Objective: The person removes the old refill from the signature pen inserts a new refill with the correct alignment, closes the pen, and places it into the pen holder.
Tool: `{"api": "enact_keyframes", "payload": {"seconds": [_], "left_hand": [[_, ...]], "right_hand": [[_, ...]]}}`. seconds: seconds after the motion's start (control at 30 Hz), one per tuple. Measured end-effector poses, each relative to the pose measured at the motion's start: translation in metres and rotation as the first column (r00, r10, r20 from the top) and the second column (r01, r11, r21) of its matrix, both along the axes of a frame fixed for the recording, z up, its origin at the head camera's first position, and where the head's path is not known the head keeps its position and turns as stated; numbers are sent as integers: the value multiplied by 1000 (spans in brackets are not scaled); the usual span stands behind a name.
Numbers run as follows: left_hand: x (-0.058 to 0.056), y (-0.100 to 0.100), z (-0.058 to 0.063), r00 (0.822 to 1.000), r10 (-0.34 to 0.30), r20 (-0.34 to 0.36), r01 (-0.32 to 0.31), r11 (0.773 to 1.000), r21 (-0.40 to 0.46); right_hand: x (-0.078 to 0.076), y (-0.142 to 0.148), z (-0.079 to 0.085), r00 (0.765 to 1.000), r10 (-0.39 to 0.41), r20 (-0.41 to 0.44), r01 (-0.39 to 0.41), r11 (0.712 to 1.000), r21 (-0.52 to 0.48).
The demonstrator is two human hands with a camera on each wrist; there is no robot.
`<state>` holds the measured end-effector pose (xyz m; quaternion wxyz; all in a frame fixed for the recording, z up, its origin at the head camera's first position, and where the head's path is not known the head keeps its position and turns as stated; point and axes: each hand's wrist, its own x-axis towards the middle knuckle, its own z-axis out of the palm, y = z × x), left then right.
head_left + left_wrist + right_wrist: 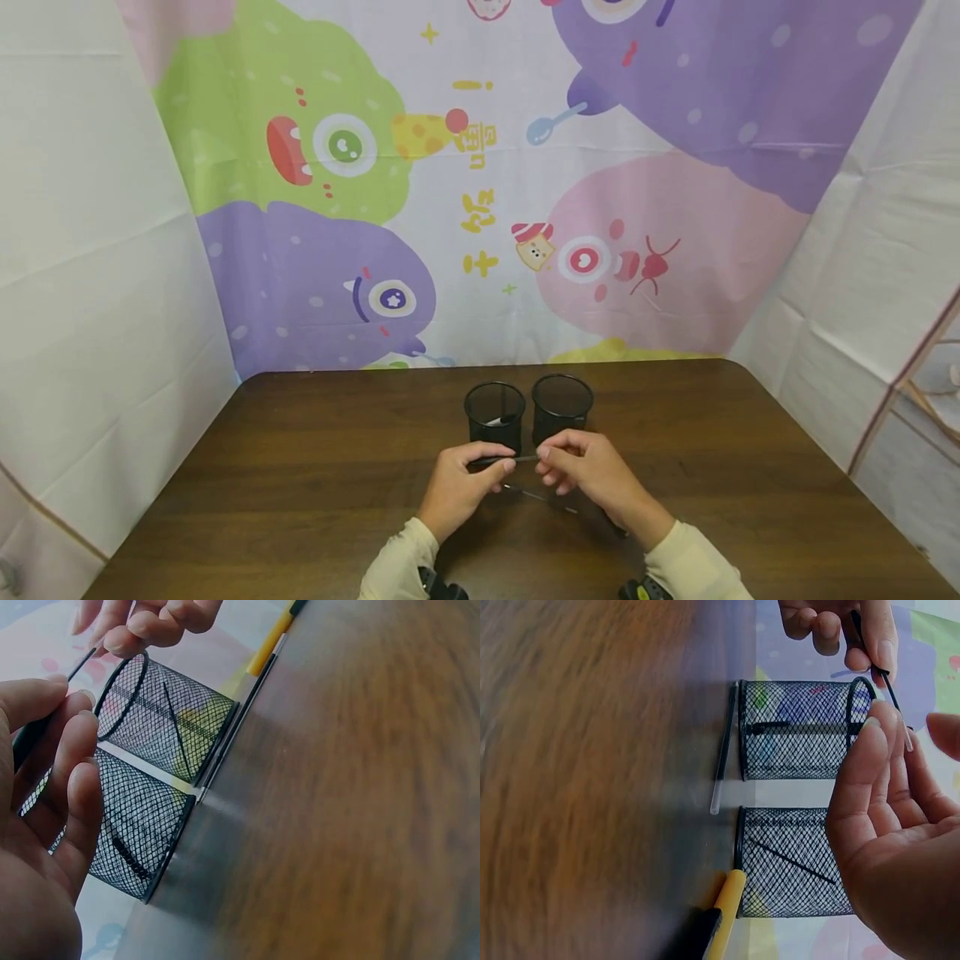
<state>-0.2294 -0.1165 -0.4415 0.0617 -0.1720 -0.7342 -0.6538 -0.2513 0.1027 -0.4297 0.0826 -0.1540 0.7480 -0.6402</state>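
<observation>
1. Head: our left grip [455, 492] pinches the slim rod [526, 458] above the table [300, 467]; whether our right grip [596, 475] closes on it, we cannot tell.
2. Left wrist: it seems light, stiff; we'd hold the thicker dark end [30, 739].
3. Right wrist: its pale tip [909, 742] looks slippery, perhaps fragile.

On the bench [300, 483], two mesh cups [495, 435] [560, 423] stand toward the far edge; nearer the front edge lie a refill [724, 750] and a yellow-and-black pen [727, 906].
</observation>
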Motion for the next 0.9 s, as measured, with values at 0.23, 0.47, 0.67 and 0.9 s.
{"api": "enact_keyframes", "payload": {"seconds": [0.23,0.47,0.67,0.9], "left_hand": [[-1,0,-1,1000,-5,6,5,1000,13],[-2,0,-2,1000,1,4,-1,1000,5],[-4,-1,-5,1000,5,-5,-5,1000,4],[-2,-1,-2,1000,6,-6,-6,1000,5]], "right_hand": [[-1,4,0,1000,0,-30,1,999,39],[-1,14,3,999,-7,-54,13,992,122],[-2,26,3,991,3,-132,31,967,253],[-4,35,-1,964,-4,-267,130,880,456]]}}
